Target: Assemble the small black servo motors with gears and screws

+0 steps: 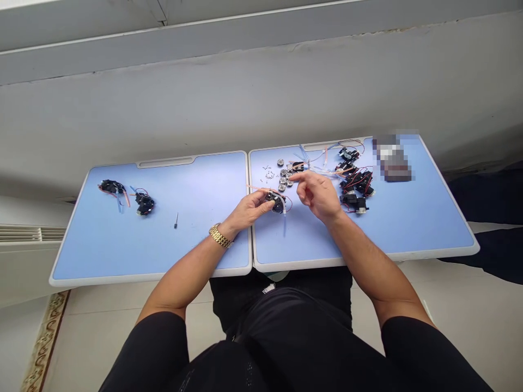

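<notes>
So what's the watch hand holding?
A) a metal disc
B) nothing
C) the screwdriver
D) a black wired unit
D. The left hand has the black wired unit at its fingertips, with red wire and clear tubing trailing from it.

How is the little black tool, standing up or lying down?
Lying down: the little black tool rests flat along the blue table.

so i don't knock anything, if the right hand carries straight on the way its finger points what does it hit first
Most likely the small round metal discs just ahead of the right hand, though depth is hard to judge from this view.
</notes>
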`<action>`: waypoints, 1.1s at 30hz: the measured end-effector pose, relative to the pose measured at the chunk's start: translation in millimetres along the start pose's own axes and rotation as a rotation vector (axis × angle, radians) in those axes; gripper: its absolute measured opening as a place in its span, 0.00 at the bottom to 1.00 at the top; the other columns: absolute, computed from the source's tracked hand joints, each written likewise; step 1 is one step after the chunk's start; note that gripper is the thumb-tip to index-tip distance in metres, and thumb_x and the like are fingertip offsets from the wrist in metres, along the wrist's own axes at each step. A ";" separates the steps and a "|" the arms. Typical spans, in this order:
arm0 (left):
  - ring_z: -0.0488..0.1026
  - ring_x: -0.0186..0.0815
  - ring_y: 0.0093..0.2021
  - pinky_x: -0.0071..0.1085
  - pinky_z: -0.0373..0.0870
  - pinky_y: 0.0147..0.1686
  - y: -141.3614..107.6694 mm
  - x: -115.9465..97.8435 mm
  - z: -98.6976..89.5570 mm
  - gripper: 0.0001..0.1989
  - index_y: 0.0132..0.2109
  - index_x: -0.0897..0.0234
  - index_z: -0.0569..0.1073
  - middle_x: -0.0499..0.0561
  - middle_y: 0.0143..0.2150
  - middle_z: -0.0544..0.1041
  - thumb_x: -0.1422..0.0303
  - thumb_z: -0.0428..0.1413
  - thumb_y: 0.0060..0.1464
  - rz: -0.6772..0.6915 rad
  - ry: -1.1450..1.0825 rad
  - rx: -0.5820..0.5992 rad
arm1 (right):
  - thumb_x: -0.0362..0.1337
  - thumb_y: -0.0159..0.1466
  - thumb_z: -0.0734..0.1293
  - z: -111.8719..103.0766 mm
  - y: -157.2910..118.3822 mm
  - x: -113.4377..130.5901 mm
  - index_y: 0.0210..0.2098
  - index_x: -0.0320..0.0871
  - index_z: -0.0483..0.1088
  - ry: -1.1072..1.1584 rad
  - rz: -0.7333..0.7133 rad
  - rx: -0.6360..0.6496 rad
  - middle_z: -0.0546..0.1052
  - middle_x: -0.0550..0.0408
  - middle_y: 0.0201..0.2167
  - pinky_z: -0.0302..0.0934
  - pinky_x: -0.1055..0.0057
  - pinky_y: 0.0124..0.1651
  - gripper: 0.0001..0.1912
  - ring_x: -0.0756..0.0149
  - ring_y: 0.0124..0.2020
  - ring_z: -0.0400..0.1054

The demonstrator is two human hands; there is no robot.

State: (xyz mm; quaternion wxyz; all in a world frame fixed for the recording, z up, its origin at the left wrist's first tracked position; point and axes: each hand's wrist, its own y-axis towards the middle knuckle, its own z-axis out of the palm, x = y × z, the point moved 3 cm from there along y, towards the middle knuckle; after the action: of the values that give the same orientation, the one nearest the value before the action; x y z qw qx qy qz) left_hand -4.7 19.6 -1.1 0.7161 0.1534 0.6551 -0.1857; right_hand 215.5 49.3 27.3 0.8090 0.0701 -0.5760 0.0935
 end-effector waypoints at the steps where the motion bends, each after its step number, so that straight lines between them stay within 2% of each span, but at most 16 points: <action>1: 0.81 0.40 0.56 0.40 0.77 0.61 0.1 0.3 0.4 0.23 0.61 0.64 0.80 0.61 0.59 0.83 0.53 0.66 0.70 0.001 -0.006 0.018 | 0.63 0.65 0.77 1.3 -0.3 -2.0 0.39 0.42 0.84 -0.033 0.027 0.044 0.65 0.65 0.14 0.41 0.73 0.19 0.28 0.76 0.15 0.50; 5: 0.81 0.38 0.51 0.36 0.78 0.55 1.9 2.8 -0.1 0.23 0.58 0.66 0.81 0.59 0.54 0.84 0.52 0.67 0.69 0.024 0.008 0.072 | 0.60 0.67 0.77 8.7 -5.0 -5.8 0.42 0.40 0.85 -0.111 0.085 0.270 0.58 0.70 0.14 0.40 0.74 0.21 0.27 0.77 0.16 0.45; 7: 0.81 0.37 0.49 0.35 0.78 0.52 2.9 3.8 -1.1 0.22 0.57 0.66 0.81 0.58 0.51 0.84 0.52 0.67 0.68 0.039 0.012 0.075 | 0.60 0.68 0.75 10.0 -6.5 -5.5 0.42 0.39 0.85 -0.161 0.077 0.313 0.57 0.69 0.15 0.40 0.74 0.22 0.27 0.78 0.17 0.45; 14: 0.80 0.36 0.44 0.35 0.79 0.49 2.6 0.6 -0.4 0.22 0.54 0.64 0.82 0.56 0.46 0.84 0.50 0.67 0.67 0.015 0.096 0.069 | 0.61 0.70 0.74 8.7 -6.4 -3.9 0.41 0.41 0.86 -0.241 0.037 0.293 0.56 0.69 0.15 0.40 0.73 0.23 0.28 0.77 0.18 0.45; 18: 0.81 0.39 0.49 0.38 0.79 0.53 1.1 -3.6 3.2 0.25 0.58 0.64 0.81 0.59 0.51 0.84 0.48 0.65 0.68 -0.016 0.077 0.118 | 0.61 0.67 0.76 5.6 -2.8 -4.0 0.45 0.42 0.85 -0.210 0.016 0.126 0.60 0.68 0.16 0.44 0.72 0.23 0.27 0.75 0.19 0.49; 19: 0.81 0.39 0.49 0.38 0.79 0.53 0.9 -4.6 4.1 0.25 0.59 0.64 0.81 0.59 0.52 0.84 0.48 0.64 0.69 -0.019 0.076 0.134 | 0.61 0.66 0.77 6.3 -1.7 -5.9 0.45 0.42 0.85 -0.200 0.035 0.121 0.61 0.68 0.17 0.45 0.73 0.23 0.27 0.75 0.19 0.51; 23: 0.81 0.41 0.50 0.38 0.78 0.53 0.6 -7.3 5.9 0.25 0.57 0.63 0.83 0.59 0.51 0.84 0.47 0.64 0.69 -0.005 0.088 0.180 | 0.58 0.62 0.80 13.7 1.2 -18.9 0.44 0.40 0.85 -0.174 0.166 0.267 0.68 0.65 0.19 0.46 0.74 0.23 0.26 0.76 0.20 0.54; 28: 0.77 0.37 0.43 0.34 0.76 0.45 -0.7 -3.7 6.1 0.26 0.50 0.66 0.82 0.55 0.43 0.82 0.45 0.62 0.69 -0.089 0.066 0.199 | 0.55 0.57 0.84 10.3 3.2 -28.6 0.40 0.40 0.82 -0.100 0.257 0.257 0.71 0.65 0.20 0.46 0.76 0.21 0.25 0.78 0.18 0.56; 33: 0.73 0.34 0.40 0.32 0.73 0.42 -3.7 0.5 9.8 0.28 0.47 0.66 0.80 0.53 0.41 0.79 0.42 0.62 0.68 -0.149 -0.024 0.198 | 0.56 0.55 0.86 7.5 1.9 -31.1 0.36 0.43 0.74 0.007 0.380 0.355 0.73 0.65 0.20 0.49 0.78 0.19 0.28 0.76 0.18 0.61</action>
State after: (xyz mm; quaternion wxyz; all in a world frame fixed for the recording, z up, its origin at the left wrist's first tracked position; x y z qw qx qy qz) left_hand 2.2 11.8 -0.6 0.6894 0.1724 0.6345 -0.3040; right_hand 198.3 47.2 0.4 0.7540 0.1011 -0.5505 0.3437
